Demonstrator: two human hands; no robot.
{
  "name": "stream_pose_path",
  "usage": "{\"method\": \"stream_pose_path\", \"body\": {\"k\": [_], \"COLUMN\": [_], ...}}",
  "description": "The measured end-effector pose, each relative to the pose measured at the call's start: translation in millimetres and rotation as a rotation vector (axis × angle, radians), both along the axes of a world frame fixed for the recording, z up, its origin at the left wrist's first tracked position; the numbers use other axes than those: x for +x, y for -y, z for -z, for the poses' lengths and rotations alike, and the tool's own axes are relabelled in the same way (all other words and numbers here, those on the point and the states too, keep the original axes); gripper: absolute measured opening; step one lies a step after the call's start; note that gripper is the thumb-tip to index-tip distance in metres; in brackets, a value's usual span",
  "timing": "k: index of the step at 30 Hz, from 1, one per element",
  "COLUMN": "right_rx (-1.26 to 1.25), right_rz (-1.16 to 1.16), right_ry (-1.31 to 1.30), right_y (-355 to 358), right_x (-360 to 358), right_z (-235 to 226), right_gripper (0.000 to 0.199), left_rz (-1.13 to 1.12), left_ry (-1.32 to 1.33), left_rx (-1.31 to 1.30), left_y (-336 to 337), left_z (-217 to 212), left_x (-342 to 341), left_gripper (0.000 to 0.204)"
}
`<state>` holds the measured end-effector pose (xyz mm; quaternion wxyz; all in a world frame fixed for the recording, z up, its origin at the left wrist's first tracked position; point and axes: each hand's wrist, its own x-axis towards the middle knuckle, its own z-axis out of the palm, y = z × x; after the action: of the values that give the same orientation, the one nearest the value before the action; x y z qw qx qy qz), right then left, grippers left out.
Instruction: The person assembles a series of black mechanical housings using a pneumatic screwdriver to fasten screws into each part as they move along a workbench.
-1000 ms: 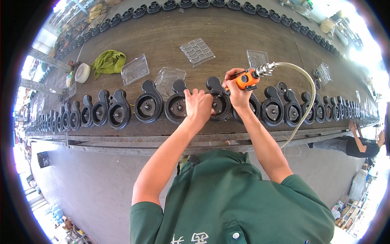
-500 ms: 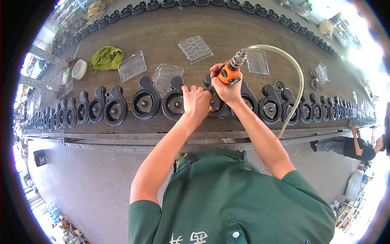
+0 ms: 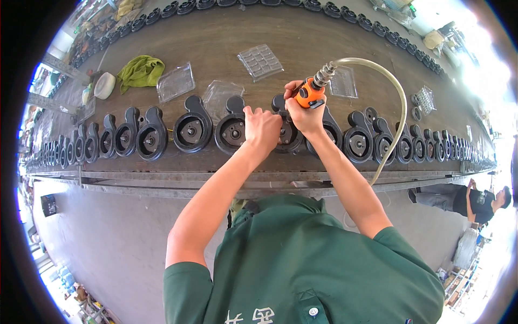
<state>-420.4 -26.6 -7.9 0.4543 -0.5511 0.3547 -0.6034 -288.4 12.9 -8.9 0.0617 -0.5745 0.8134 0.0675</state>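
Note:
My right hand [image 3: 306, 114] is wrapped round an orange air screwdriver [image 3: 309, 94], tilted above a black snail-shaped blower housing [image 3: 291, 136]. A clear hose [image 3: 396, 89] curves from the tool's metal fitting to the right and down. My left hand [image 3: 263, 131] has curled fingers at that housing's left side, close under the tool; whatever they pinch is hidden. The tool's tip is hidden too. Just left of my left hand sits another blower housing [image 3: 230, 134], its round opening facing up with a metal plate inside.
More blower housings [image 3: 192, 131] form a long row along the bench's near edge; another row [image 3: 186, 7] lines the far side. Clear plastic trays [image 3: 260, 61], a green cloth [image 3: 141, 73] and a white roll [image 3: 104, 86] lie behind. A co-worker [image 3: 477, 201] stands at the far right.
The screwdriver and my right hand have shifted slightly up and right. My left hand stays at the same housing. The co-worker's arms have moved away from the bench edge.

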Motion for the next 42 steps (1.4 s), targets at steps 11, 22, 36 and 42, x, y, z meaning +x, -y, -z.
{"method": "stream_pose_path", "body": {"k": [11, 22, 36, 42], "right_rx": [0.03, 0.125, 0.116, 0.108], "right_rz": [0.012, -0.023, 0.008, -0.043], "right_ry": [0.079, 0.202, 0.224, 0.151], "right_y": [-4, -46, -57, -57], "right_x": [-11, -19, -19, -22], "right_z": [13, -10, 2, 11], "right_gripper": [0.023, 0.026, 0.024, 0.023], "left_rz": [-0.034, -0.034, -0.048, -0.048], "left_ry": [-0.043, -0.03, -0.026, -0.042], "left_rx": [-0.013, -0.113, -0.06, -0.054], "left_y": [-5, -13, -10, -9], "left_z": [4, 13, 11, 9], "left_x": [-3, 0, 0, 0], "left_gripper": [0.033, 0.027, 0.03, 0.029]}}
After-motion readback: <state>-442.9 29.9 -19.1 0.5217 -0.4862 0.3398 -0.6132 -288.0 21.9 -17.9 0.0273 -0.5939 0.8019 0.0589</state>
